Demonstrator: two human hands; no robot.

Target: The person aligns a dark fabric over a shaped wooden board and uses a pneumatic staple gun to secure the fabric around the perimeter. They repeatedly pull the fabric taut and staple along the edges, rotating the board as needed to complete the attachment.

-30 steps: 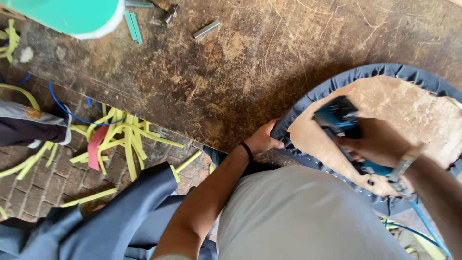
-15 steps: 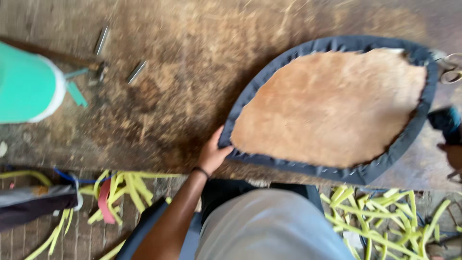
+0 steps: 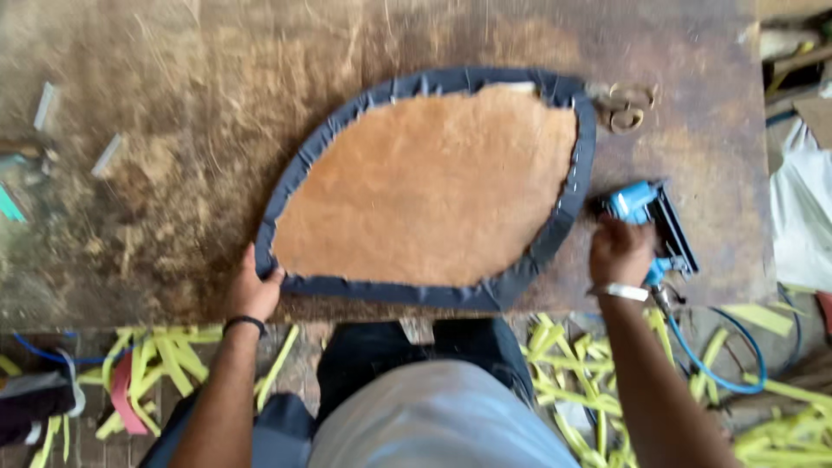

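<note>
leaf-shaped brown panel [image 3: 429, 195], dark fabric edging [image 3: 303, 165]

Yellow strips [image 3: 165, 364] litter the brick floor [image 3: 52, 360] below the left hand, with a pink strip [image 3: 126, 406] among them. More yellow offcuts [image 3: 563, 381] lie beneath the right hand. Scissors [image 3: 620, 104] rest on the worn wooden counter [image 3: 173, 130] above the right hand, and a white bag [image 3: 802, 225] sits right of it.

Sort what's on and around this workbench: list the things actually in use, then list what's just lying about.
In use:
- leaf-shaped board edged in dark blue fabric, its left tip held by the left hand
- blue staple gun, gripped by the right hand, with its blue hose

Lying about:
- scissors past the board's far right corner
- staple strips at the bench's left
- yellow offcuts on the floor
</note>
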